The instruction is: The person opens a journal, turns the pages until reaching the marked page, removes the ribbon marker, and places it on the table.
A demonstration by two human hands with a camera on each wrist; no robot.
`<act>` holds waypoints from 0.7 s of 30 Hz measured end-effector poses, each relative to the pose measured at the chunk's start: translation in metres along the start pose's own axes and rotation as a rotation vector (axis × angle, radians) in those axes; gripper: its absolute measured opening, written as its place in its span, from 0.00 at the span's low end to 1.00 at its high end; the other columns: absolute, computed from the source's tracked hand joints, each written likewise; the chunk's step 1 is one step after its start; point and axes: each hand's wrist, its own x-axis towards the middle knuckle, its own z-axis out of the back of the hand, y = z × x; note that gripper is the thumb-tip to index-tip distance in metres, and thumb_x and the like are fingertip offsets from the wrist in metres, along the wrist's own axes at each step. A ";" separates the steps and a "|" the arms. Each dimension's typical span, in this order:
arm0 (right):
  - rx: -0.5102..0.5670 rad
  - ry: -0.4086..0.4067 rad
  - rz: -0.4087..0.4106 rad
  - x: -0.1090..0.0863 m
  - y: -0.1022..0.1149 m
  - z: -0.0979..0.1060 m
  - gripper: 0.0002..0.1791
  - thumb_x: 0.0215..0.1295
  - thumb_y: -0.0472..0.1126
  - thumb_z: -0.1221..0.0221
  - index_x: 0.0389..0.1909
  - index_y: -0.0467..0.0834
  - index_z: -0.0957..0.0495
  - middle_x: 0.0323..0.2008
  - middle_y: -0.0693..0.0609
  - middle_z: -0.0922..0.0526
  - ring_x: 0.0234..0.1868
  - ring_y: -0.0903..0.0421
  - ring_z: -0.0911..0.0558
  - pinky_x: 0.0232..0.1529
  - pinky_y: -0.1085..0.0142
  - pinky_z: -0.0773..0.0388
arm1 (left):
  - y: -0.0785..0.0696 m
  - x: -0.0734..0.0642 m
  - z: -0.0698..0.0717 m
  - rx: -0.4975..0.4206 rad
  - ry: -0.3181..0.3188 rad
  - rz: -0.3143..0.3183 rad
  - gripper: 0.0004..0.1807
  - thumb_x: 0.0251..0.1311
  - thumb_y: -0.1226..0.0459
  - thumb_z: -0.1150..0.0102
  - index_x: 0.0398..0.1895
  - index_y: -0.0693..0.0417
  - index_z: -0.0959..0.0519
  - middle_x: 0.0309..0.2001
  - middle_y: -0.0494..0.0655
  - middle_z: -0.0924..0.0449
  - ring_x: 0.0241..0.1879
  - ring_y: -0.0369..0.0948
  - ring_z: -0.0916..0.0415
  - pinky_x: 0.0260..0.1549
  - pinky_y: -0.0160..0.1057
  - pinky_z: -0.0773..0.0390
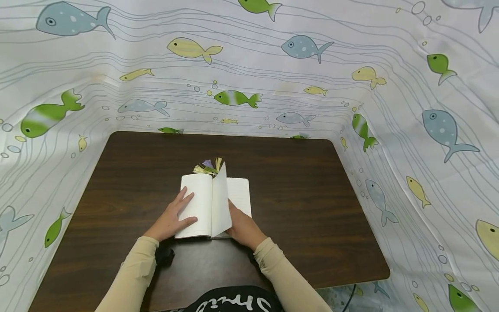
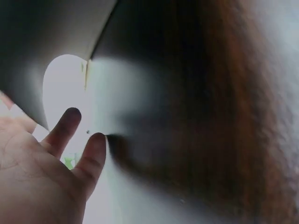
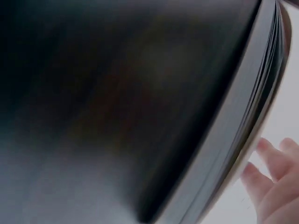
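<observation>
An open notebook [image 1: 196, 203] with pale pages lies on the brown table, one page [image 1: 221, 203] standing up from its middle. My left hand [image 1: 173, 219] rests on the left page with fingers and thumb spread; its straight fingers also show in the left wrist view. Behind the raised page is my right hand [image 1: 243, 225], its fingertips hidden in the head view. In the right wrist view, the fingers of that hand [image 3: 278, 182] reach up to the edge of the curved pages [image 3: 247, 102]. Yellow, green and purple tassels [image 1: 210, 167] stick out past the notebook's top edge.
The dark brown table [image 1: 304, 208] has rounded corners. A white cloth printed with fish [image 1: 234, 56] surrounds it on the far side and both flanks. Dark clothing with white lettering [image 1: 235, 301] shows at the near edge, and a black cable [image 1: 349, 298] hangs at lower right.
</observation>
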 end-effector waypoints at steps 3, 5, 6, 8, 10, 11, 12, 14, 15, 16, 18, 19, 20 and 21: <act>-0.107 0.063 0.069 0.005 0.007 -0.003 0.53 0.68 0.48 0.32 0.82 0.43 0.57 0.77 0.44 0.40 0.71 0.51 0.30 0.65 0.54 0.28 | -0.001 0.002 0.000 -0.033 -0.024 -0.014 0.42 0.68 0.52 0.36 0.79 0.59 0.41 0.81 0.60 0.59 0.77 0.66 0.57 0.66 0.73 0.47; -0.148 0.104 0.083 0.006 0.011 -0.004 0.51 0.67 0.51 0.33 0.82 0.48 0.53 0.78 0.46 0.42 0.73 0.52 0.33 0.65 0.50 0.28 | -0.001 0.002 0.001 -0.064 -0.041 -0.014 0.36 0.72 0.57 0.41 0.78 0.61 0.40 0.81 0.60 0.58 0.77 0.65 0.57 0.67 0.71 0.47; -0.159 0.122 0.090 0.006 0.013 -0.004 0.49 0.68 0.51 0.33 0.82 0.50 0.51 0.78 0.46 0.43 0.74 0.52 0.35 0.65 0.48 0.29 | -0.001 0.002 0.001 -0.085 -0.052 -0.013 0.33 0.75 0.59 0.45 0.77 0.63 0.40 0.81 0.60 0.57 0.77 0.64 0.57 0.67 0.70 0.47; -0.172 0.147 0.098 0.006 0.014 -0.004 0.45 0.69 0.52 0.35 0.81 0.54 0.47 0.79 0.47 0.44 0.75 0.53 0.37 0.65 0.44 0.30 | -0.001 0.003 0.002 -0.164 -0.062 0.010 0.30 0.80 0.59 0.56 0.78 0.65 0.42 0.81 0.60 0.56 0.78 0.63 0.58 0.69 0.68 0.50; -0.170 0.166 0.107 0.006 0.015 -0.004 0.43 0.70 0.53 0.36 0.81 0.57 0.45 0.79 0.48 0.44 0.76 0.53 0.38 0.65 0.41 0.31 | -0.003 0.002 0.003 -0.264 -0.069 0.050 0.31 0.83 0.55 0.69 0.79 0.65 0.48 0.81 0.60 0.58 0.79 0.61 0.63 0.71 0.67 0.56; -0.163 0.173 0.111 0.006 0.015 -0.004 0.42 0.70 0.54 0.36 0.80 0.58 0.45 0.79 0.48 0.44 0.77 0.53 0.39 0.65 0.39 0.32 | -0.004 0.001 0.004 -0.310 -0.068 0.072 0.33 0.83 0.52 0.76 0.80 0.65 0.51 0.81 0.61 0.60 0.79 0.62 0.65 0.71 0.67 0.59; -0.159 0.181 0.115 0.005 0.015 -0.004 0.42 0.70 0.54 0.37 0.80 0.59 0.45 0.79 0.49 0.45 0.77 0.53 0.40 0.65 0.38 0.33 | -0.005 0.000 0.005 -0.355 -0.070 0.092 0.35 0.83 0.50 0.81 0.81 0.65 0.54 0.81 0.63 0.61 0.79 0.62 0.67 0.71 0.67 0.62; -0.153 0.200 0.121 0.005 0.015 -0.005 0.42 0.70 0.56 0.37 0.80 0.61 0.46 0.79 0.49 0.46 0.77 0.52 0.41 0.66 0.36 0.35 | -0.008 -0.001 0.007 -0.419 -0.073 0.135 0.37 0.81 0.47 0.83 0.81 0.64 0.58 0.80 0.65 0.62 0.78 0.63 0.67 0.71 0.68 0.63; -0.151 0.210 0.124 0.005 0.015 -0.005 0.42 0.70 0.56 0.37 0.80 0.62 0.46 0.79 0.49 0.47 0.78 0.52 0.42 0.66 0.35 0.36 | -0.009 -0.001 0.007 -0.419 -0.071 0.154 0.38 0.81 0.46 0.79 0.82 0.62 0.60 0.80 0.66 0.61 0.78 0.64 0.63 0.71 0.67 0.59; -0.146 0.221 0.125 0.005 0.014 -0.006 0.42 0.70 0.57 0.38 0.80 0.64 0.47 0.80 0.50 0.48 0.78 0.52 0.43 0.66 0.35 0.37 | -0.009 -0.001 0.007 -0.402 -0.069 0.165 0.38 0.81 0.46 0.73 0.82 0.61 0.61 0.80 0.67 0.60 0.77 0.64 0.57 0.70 0.67 0.53; -0.132 0.236 0.134 0.005 0.014 -0.006 0.42 0.70 0.57 0.37 0.80 0.65 0.47 0.80 0.50 0.49 0.78 0.52 0.44 0.66 0.33 0.38 | -0.009 0.000 0.007 -0.354 -0.068 0.177 0.42 0.79 0.47 0.58 0.83 0.57 0.63 0.79 0.68 0.56 0.73 0.63 0.44 0.66 0.63 0.39; -0.123 0.243 0.137 0.005 0.015 -0.006 0.42 0.70 0.57 0.37 0.80 0.65 0.47 0.80 0.49 0.49 0.78 0.52 0.44 0.66 0.33 0.39 | -0.008 0.000 0.007 -0.324 -0.067 0.179 0.46 0.77 0.49 0.50 0.83 0.55 0.64 0.79 0.67 0.55 0.70 0.62 0.40 0.62 0.62 0.34; -0.114 0.251 0.141 0.005 0.015 -0.006 0.42 0.70 0.56 0.38 0.80 0.65 0.47 0.80 0.50 0.50 0.78 0.52 0.45 0.67 0.33 0.40 | -0.007 0.000 0.006 -0.300 -0.063 0.173 0.50 0.74 0.50 0.45 0.83 0.53 0.66 0.79 0.67 0.55 0.68 0.62 0.37 0.59 0.61 0.30; -0.105 0.260 0.142 0.004 0.015 -0.006 0.42 0.71 0.56 0.38 0.80 0.65 0.47 0.80 0.50 0.50 0.79 0.53 0.45 0.67 0.33 0.40 | -0.006 0.000 0.005 -0.271 -0.065 0.167 0.53 0.72 0.52 0.41 0.83 0.52 0.67 0.79 0.67 0.55 0.66 0.62 0.35 0.56 0.60 0.28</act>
